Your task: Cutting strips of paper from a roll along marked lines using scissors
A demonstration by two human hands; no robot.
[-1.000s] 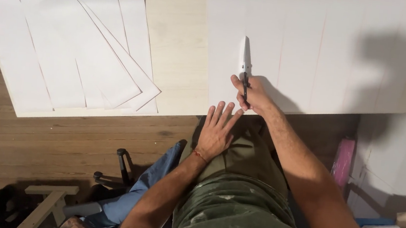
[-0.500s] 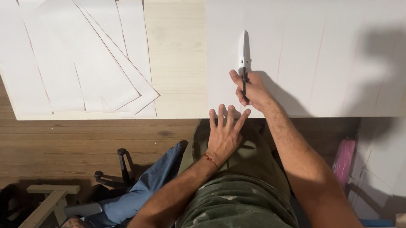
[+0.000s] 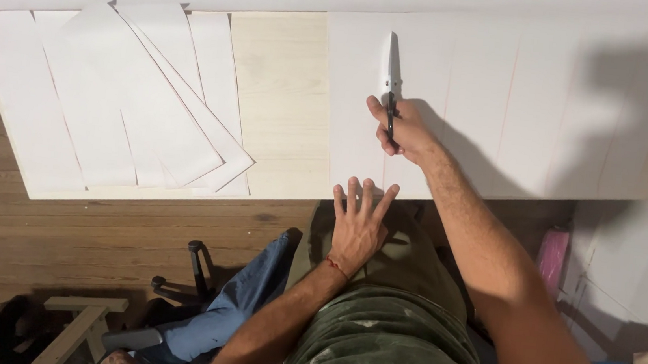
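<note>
Upper centre of frame, right hand (image 3: 404, 130) clamps knife (image 3: 391, 74), blade pointing up-frame along white sheet (image 3: 458, 100); left hand (image 3: 358, 225) lies splayed below.

1. Knife (image 3: 391, 74), white blade with a black handle: one, lying on the wide white sheet (image 3: 553, 109).
2. Wide white sheets with faint lines: one.
3. Cut white paper strips (image 3: 134, 100), overlapping toward the board's (image 3: 276, 98) left end: about five; the exact count is unclear.
4. Pale wooden boards: one.
5. Hands: two, the left hand (image 3: 359, 225) and the right hand (image 3: 404, 130).
</note>
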